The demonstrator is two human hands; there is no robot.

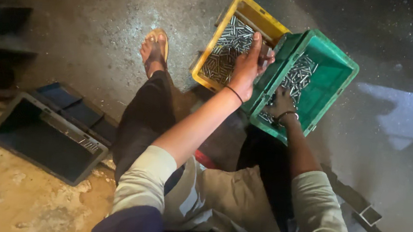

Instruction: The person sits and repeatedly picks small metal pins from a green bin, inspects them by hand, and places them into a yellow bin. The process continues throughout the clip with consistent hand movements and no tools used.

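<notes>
The green crate (335,74) is gripped at its rim by the left hand (249,65); the right hand (280,103), seemingly open, is buried among metal pins (300,77). Pins could be spilled onto the floor (90,33) if tipped further.

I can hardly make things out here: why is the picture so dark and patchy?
Head view: dim overall, the edges falling into shadow; a bright glare patch on the wet-looking floor; the metal pins in the yellow crate and green crate glint; the left hand and right hand look slightly soft.
</notes>
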